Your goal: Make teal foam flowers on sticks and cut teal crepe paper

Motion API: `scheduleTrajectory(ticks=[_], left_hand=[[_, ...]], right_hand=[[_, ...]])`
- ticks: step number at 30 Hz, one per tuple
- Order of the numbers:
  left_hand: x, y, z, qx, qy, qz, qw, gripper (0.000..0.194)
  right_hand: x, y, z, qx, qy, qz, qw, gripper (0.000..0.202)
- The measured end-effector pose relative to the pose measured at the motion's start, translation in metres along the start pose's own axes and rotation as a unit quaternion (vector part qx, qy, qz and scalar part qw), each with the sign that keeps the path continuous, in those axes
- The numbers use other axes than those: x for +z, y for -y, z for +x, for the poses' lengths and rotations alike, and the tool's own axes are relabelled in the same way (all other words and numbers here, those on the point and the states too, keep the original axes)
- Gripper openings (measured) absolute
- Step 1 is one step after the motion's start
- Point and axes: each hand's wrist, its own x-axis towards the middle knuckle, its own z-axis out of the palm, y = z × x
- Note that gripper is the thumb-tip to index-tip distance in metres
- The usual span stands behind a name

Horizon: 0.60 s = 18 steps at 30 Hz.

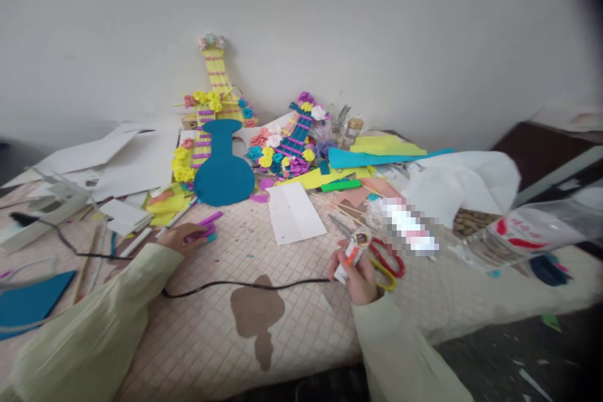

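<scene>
My left hand [178, 240] is at the left of the table, its fingers closed on small purple paper strips [210, 221]. A bit of blue paper [211, 238] lies by the fingertips. In my right hand [362, 279] is a white-and-orange glue gun [351, 257], with a black cord [226, 283] running from it across the tablecloth to the left. Red-handled scissors [394, 259] and a yellow handle [385, 276] lie just beside that hand. A folded white card [296, 213] rests between my hands, and a blue guitar-shaped cutout [224, 169] stands behind it.
Decorated paper guitars [294, 138] with paper flowers lean near the wall. White sheets [136, 163] and a power strip [44, 223] are at left. A clear plastic bottle [522, 232] lies at right. A brown guitar-shaped patch [258, 308] shows near the front edge.
</scene>
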Motion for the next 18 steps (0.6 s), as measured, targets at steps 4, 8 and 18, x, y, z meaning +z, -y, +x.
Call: scheduleTrajectory(ticks=[4, 8, 18], left_hand=[[-0.009, 0.007, -0.018, -0.033, 0.023, -0.002, 0.999, 0.036], [-0.011, 0.008, -0.027, -0.051, 0.021, -0.001, 0.998, 0.032], [-0.008, 0.011, -0.015, -0.067, 0.010, 0.033, 0.997, 0.025]], right_hand=[[-0.004, 0.000, -0.002, 0.015, -0.008, 0.003, 1.000, 0.031], [-0.003, 0.001, -0.002, 0.017, -0.010, -0.003, 1.000, 0.029], [-0.015, -0.004, 0.000, 0.024, -0.020, -0.027, 0.999, 0.033]])
